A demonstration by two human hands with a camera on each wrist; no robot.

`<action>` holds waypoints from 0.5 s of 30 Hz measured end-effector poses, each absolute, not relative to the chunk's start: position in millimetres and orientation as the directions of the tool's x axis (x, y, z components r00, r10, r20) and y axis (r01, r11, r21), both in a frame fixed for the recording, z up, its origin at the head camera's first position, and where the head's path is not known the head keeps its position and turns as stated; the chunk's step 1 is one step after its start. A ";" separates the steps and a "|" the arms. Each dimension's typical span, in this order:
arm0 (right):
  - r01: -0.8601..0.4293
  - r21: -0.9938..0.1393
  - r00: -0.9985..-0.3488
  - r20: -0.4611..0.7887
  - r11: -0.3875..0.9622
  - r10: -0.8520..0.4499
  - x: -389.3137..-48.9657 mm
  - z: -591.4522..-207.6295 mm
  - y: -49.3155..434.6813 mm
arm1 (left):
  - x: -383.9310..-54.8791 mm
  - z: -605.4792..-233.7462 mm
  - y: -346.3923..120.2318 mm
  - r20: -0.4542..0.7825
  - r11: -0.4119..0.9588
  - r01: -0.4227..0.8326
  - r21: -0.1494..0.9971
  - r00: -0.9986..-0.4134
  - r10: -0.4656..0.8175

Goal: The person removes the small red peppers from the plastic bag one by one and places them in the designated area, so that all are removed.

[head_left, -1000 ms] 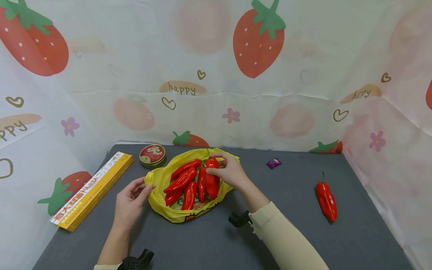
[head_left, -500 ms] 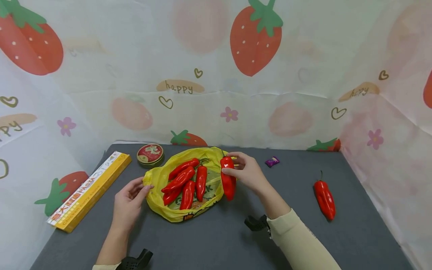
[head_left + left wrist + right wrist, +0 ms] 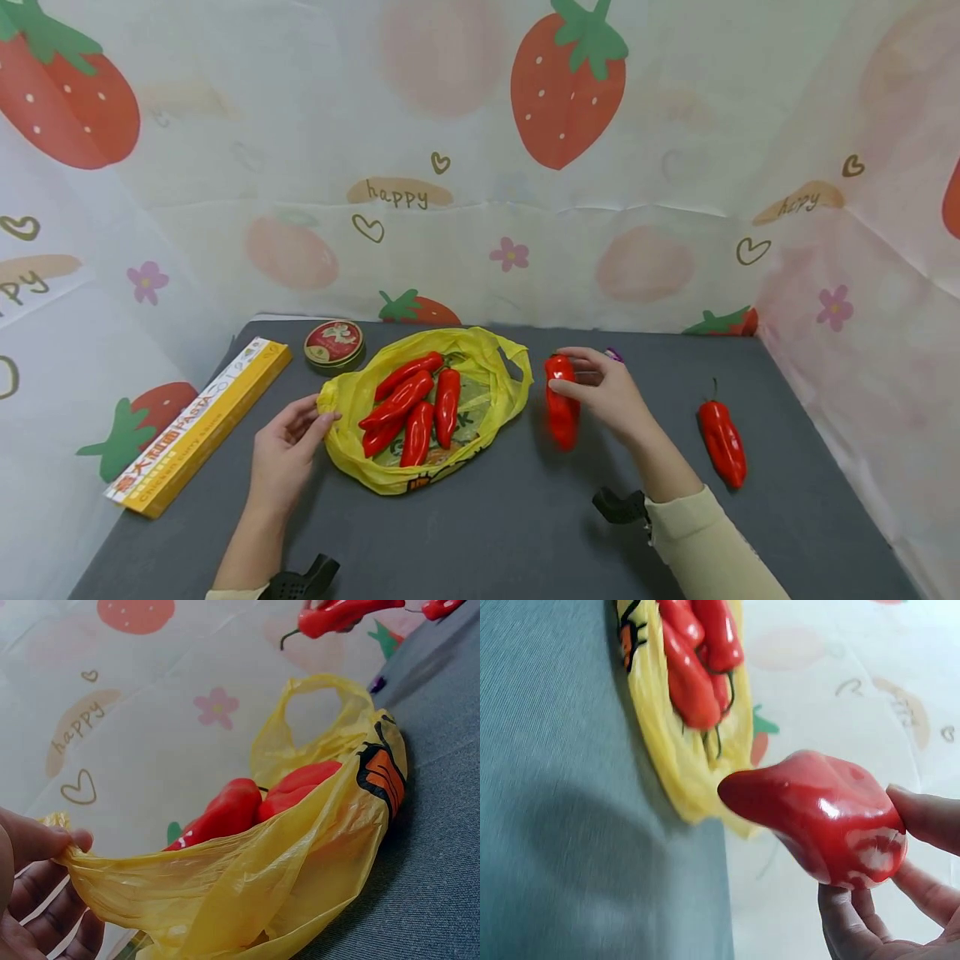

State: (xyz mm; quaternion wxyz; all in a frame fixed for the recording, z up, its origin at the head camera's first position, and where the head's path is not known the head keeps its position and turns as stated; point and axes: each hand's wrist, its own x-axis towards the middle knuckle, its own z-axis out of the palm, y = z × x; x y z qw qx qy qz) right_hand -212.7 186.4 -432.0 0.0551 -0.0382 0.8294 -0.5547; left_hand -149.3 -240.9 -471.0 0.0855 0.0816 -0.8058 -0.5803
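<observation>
My left hand (image 3: 288,454) pinches the left rim of a yellow plastic bag (image 3: 352,462) between thumb and finger, as the left wrist view shows closely. Several red peppers (image 3: 401,400) lie inside the opened bag. To the right of the bag, my right hand (image 3: 603,392) grips another red pepper (image 3: 562,408) near its top and holds it above the table, tip down. In the right wrist view this pepper (image 3: 825,817) sits between thumb and fingers, apart from the bag. A single red pepper (image 3: 723,444) with a thin stem lies farther right on the table.
A yellow and white pasta box (image 3: 198,429) lies slanted along the table's left side. Behind the bag's left end stands a round red-lidded tin (image 3: 334,343). A purple wrapped candy (image 3: 613,355) is mostly hidden behind my right hand. A strawberry-print cloth (image 3: 480,167) encloses the grey table.
My right hand has lifted a pepper out of the bag and carried it to the right. The left hand keeps its hold on the bag's rim.
</observation>
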 end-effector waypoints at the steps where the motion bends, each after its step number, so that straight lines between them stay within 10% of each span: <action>1: -0.003 -0.921 -0.992 -0.047 0.390 -0.119 -211.6 -432.2 191.0 | -149.0 -470.9 -241.3 0.041 0.315 -0.035 0.949 -0.972 -0.230; 15: 0.082 -0.868 -0.994 -0.106 0.490 -0.023 -193.0 -438.2 257.4 | -148.9 -471.9 -242.6 0.033 0.313 -0.046 0.949 -0.970 -0.242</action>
